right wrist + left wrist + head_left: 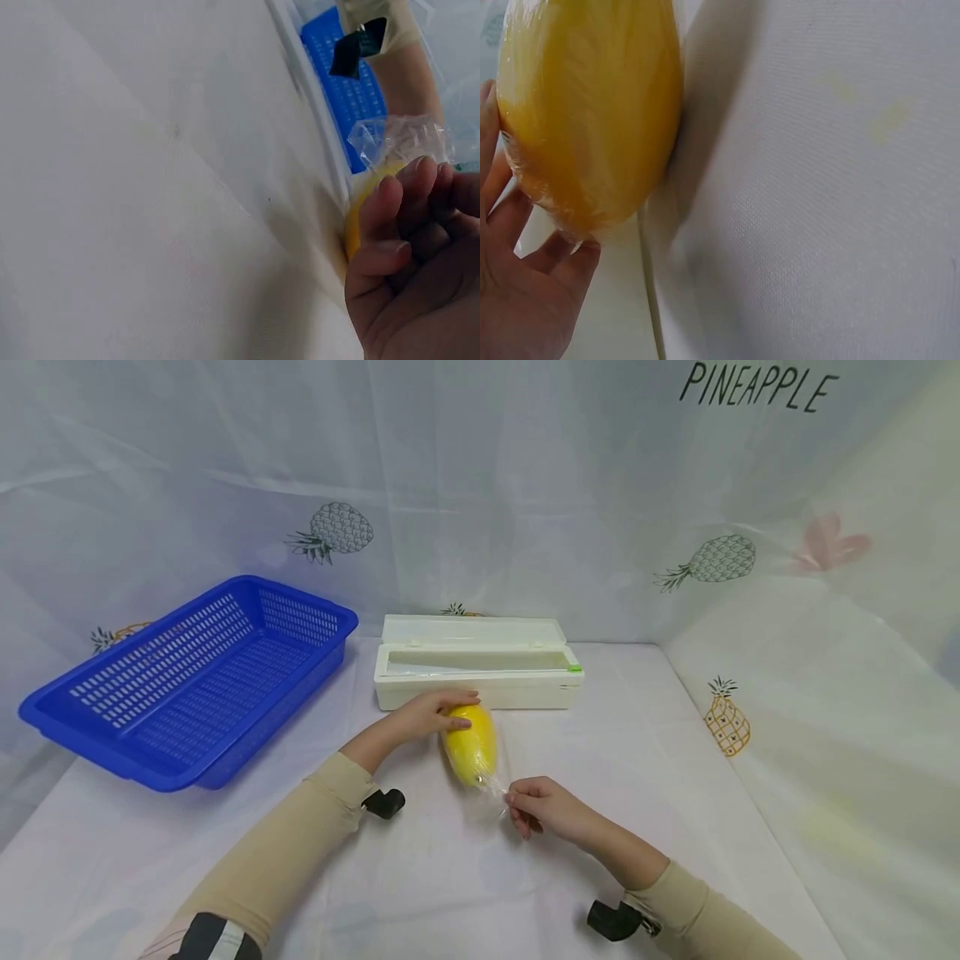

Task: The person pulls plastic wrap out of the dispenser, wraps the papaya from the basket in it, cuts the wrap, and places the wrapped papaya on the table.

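Note:
A yellow oval fruit [470, 745], wrapped in clear cling film, is in the middle of the table, its long axis pointing toward the person. My left hand [429, 714] grips its far end, thumb on one side and fingers round the tip. In the left wrist view the film lies tight and shiny over the fruit [592, 112]. At the near end the loose film [491, 789] gathers into a tail, which my right hand [546, 810] pinches between thumb and forefinger. The right wrist view shows the crinkled film [405, 139] standing up beyond the right fingers.
Behind the fruit stands a white cling film dispenser box [480, 692], lid raised, with a green slider [574, 668] at its right end. A blue slotted basket [273, 739] is at the left. A patterned cloth backdrop [480, 485] rises behind the table.

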`<state>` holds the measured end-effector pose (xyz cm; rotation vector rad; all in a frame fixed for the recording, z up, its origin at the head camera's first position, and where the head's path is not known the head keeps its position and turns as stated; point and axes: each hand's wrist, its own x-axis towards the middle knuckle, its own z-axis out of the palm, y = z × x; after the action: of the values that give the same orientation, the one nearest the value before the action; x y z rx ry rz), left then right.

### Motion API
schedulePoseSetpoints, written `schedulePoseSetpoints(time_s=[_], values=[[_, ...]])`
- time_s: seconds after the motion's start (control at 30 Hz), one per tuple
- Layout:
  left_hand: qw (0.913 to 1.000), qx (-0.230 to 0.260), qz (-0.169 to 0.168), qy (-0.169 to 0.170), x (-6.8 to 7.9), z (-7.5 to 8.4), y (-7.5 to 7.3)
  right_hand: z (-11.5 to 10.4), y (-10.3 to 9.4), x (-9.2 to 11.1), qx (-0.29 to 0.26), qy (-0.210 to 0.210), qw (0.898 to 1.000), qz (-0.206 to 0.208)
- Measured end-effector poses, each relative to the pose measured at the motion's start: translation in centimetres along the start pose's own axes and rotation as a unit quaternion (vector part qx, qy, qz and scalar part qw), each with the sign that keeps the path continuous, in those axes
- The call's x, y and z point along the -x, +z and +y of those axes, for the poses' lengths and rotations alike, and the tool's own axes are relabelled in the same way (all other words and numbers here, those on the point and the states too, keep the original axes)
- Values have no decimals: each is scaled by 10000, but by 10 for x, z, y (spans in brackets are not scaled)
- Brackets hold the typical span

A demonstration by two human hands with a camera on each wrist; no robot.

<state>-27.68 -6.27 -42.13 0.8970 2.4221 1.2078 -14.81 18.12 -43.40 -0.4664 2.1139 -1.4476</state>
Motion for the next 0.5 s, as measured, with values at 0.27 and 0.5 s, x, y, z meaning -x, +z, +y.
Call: schedulePoseSetpoints(time_s=[0.27,0.5], values=[[9998,-59,113,-122,3,0,0,5,6,3,-239,-65,9996,105],[10000,-32,11,8,4,3,1,5,6,10,-178,-205,9996,-107]])
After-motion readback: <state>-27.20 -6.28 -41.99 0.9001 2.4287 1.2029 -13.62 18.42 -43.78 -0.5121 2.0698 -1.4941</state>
